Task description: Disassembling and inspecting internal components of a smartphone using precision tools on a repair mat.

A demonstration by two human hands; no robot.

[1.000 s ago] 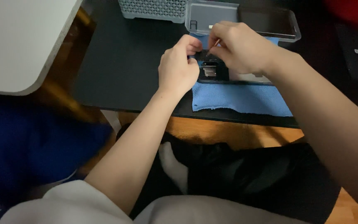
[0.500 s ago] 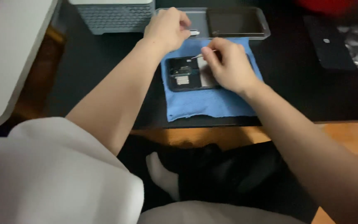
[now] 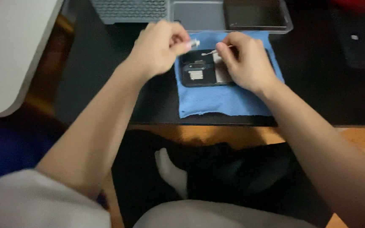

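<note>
Black and opened, the small device (image 3: 202,68) lies on a blue cloth (image 3: 220,99) on the dark desk (image 3: 317,93), its insides still exposed. The right hand (image 3: 246,63) pinches a thin tool (image 3: 211,52) over it. The left hand (image 3: 159,46) pinches a small white piece (image 3: 194,42) just beside, not yet set down.

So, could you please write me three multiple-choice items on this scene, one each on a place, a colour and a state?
1. Where does the opened phone lie?
A. on the cloth
B. in the tray
C. on the floor

2. What colour is the cloth?
A. red
B. blue
C. yellow

3. What is the right hand doing?
A. resting flat and empty
B. pinching a thin tool
C. lifting the cloth

Answers: 1 A, cloth shows all round the phone. 2 B, it is plainly blue against the dark table. 3 B, the thin tool sticks out from its fingertips, while the left hand holds a small white piece.
</note>
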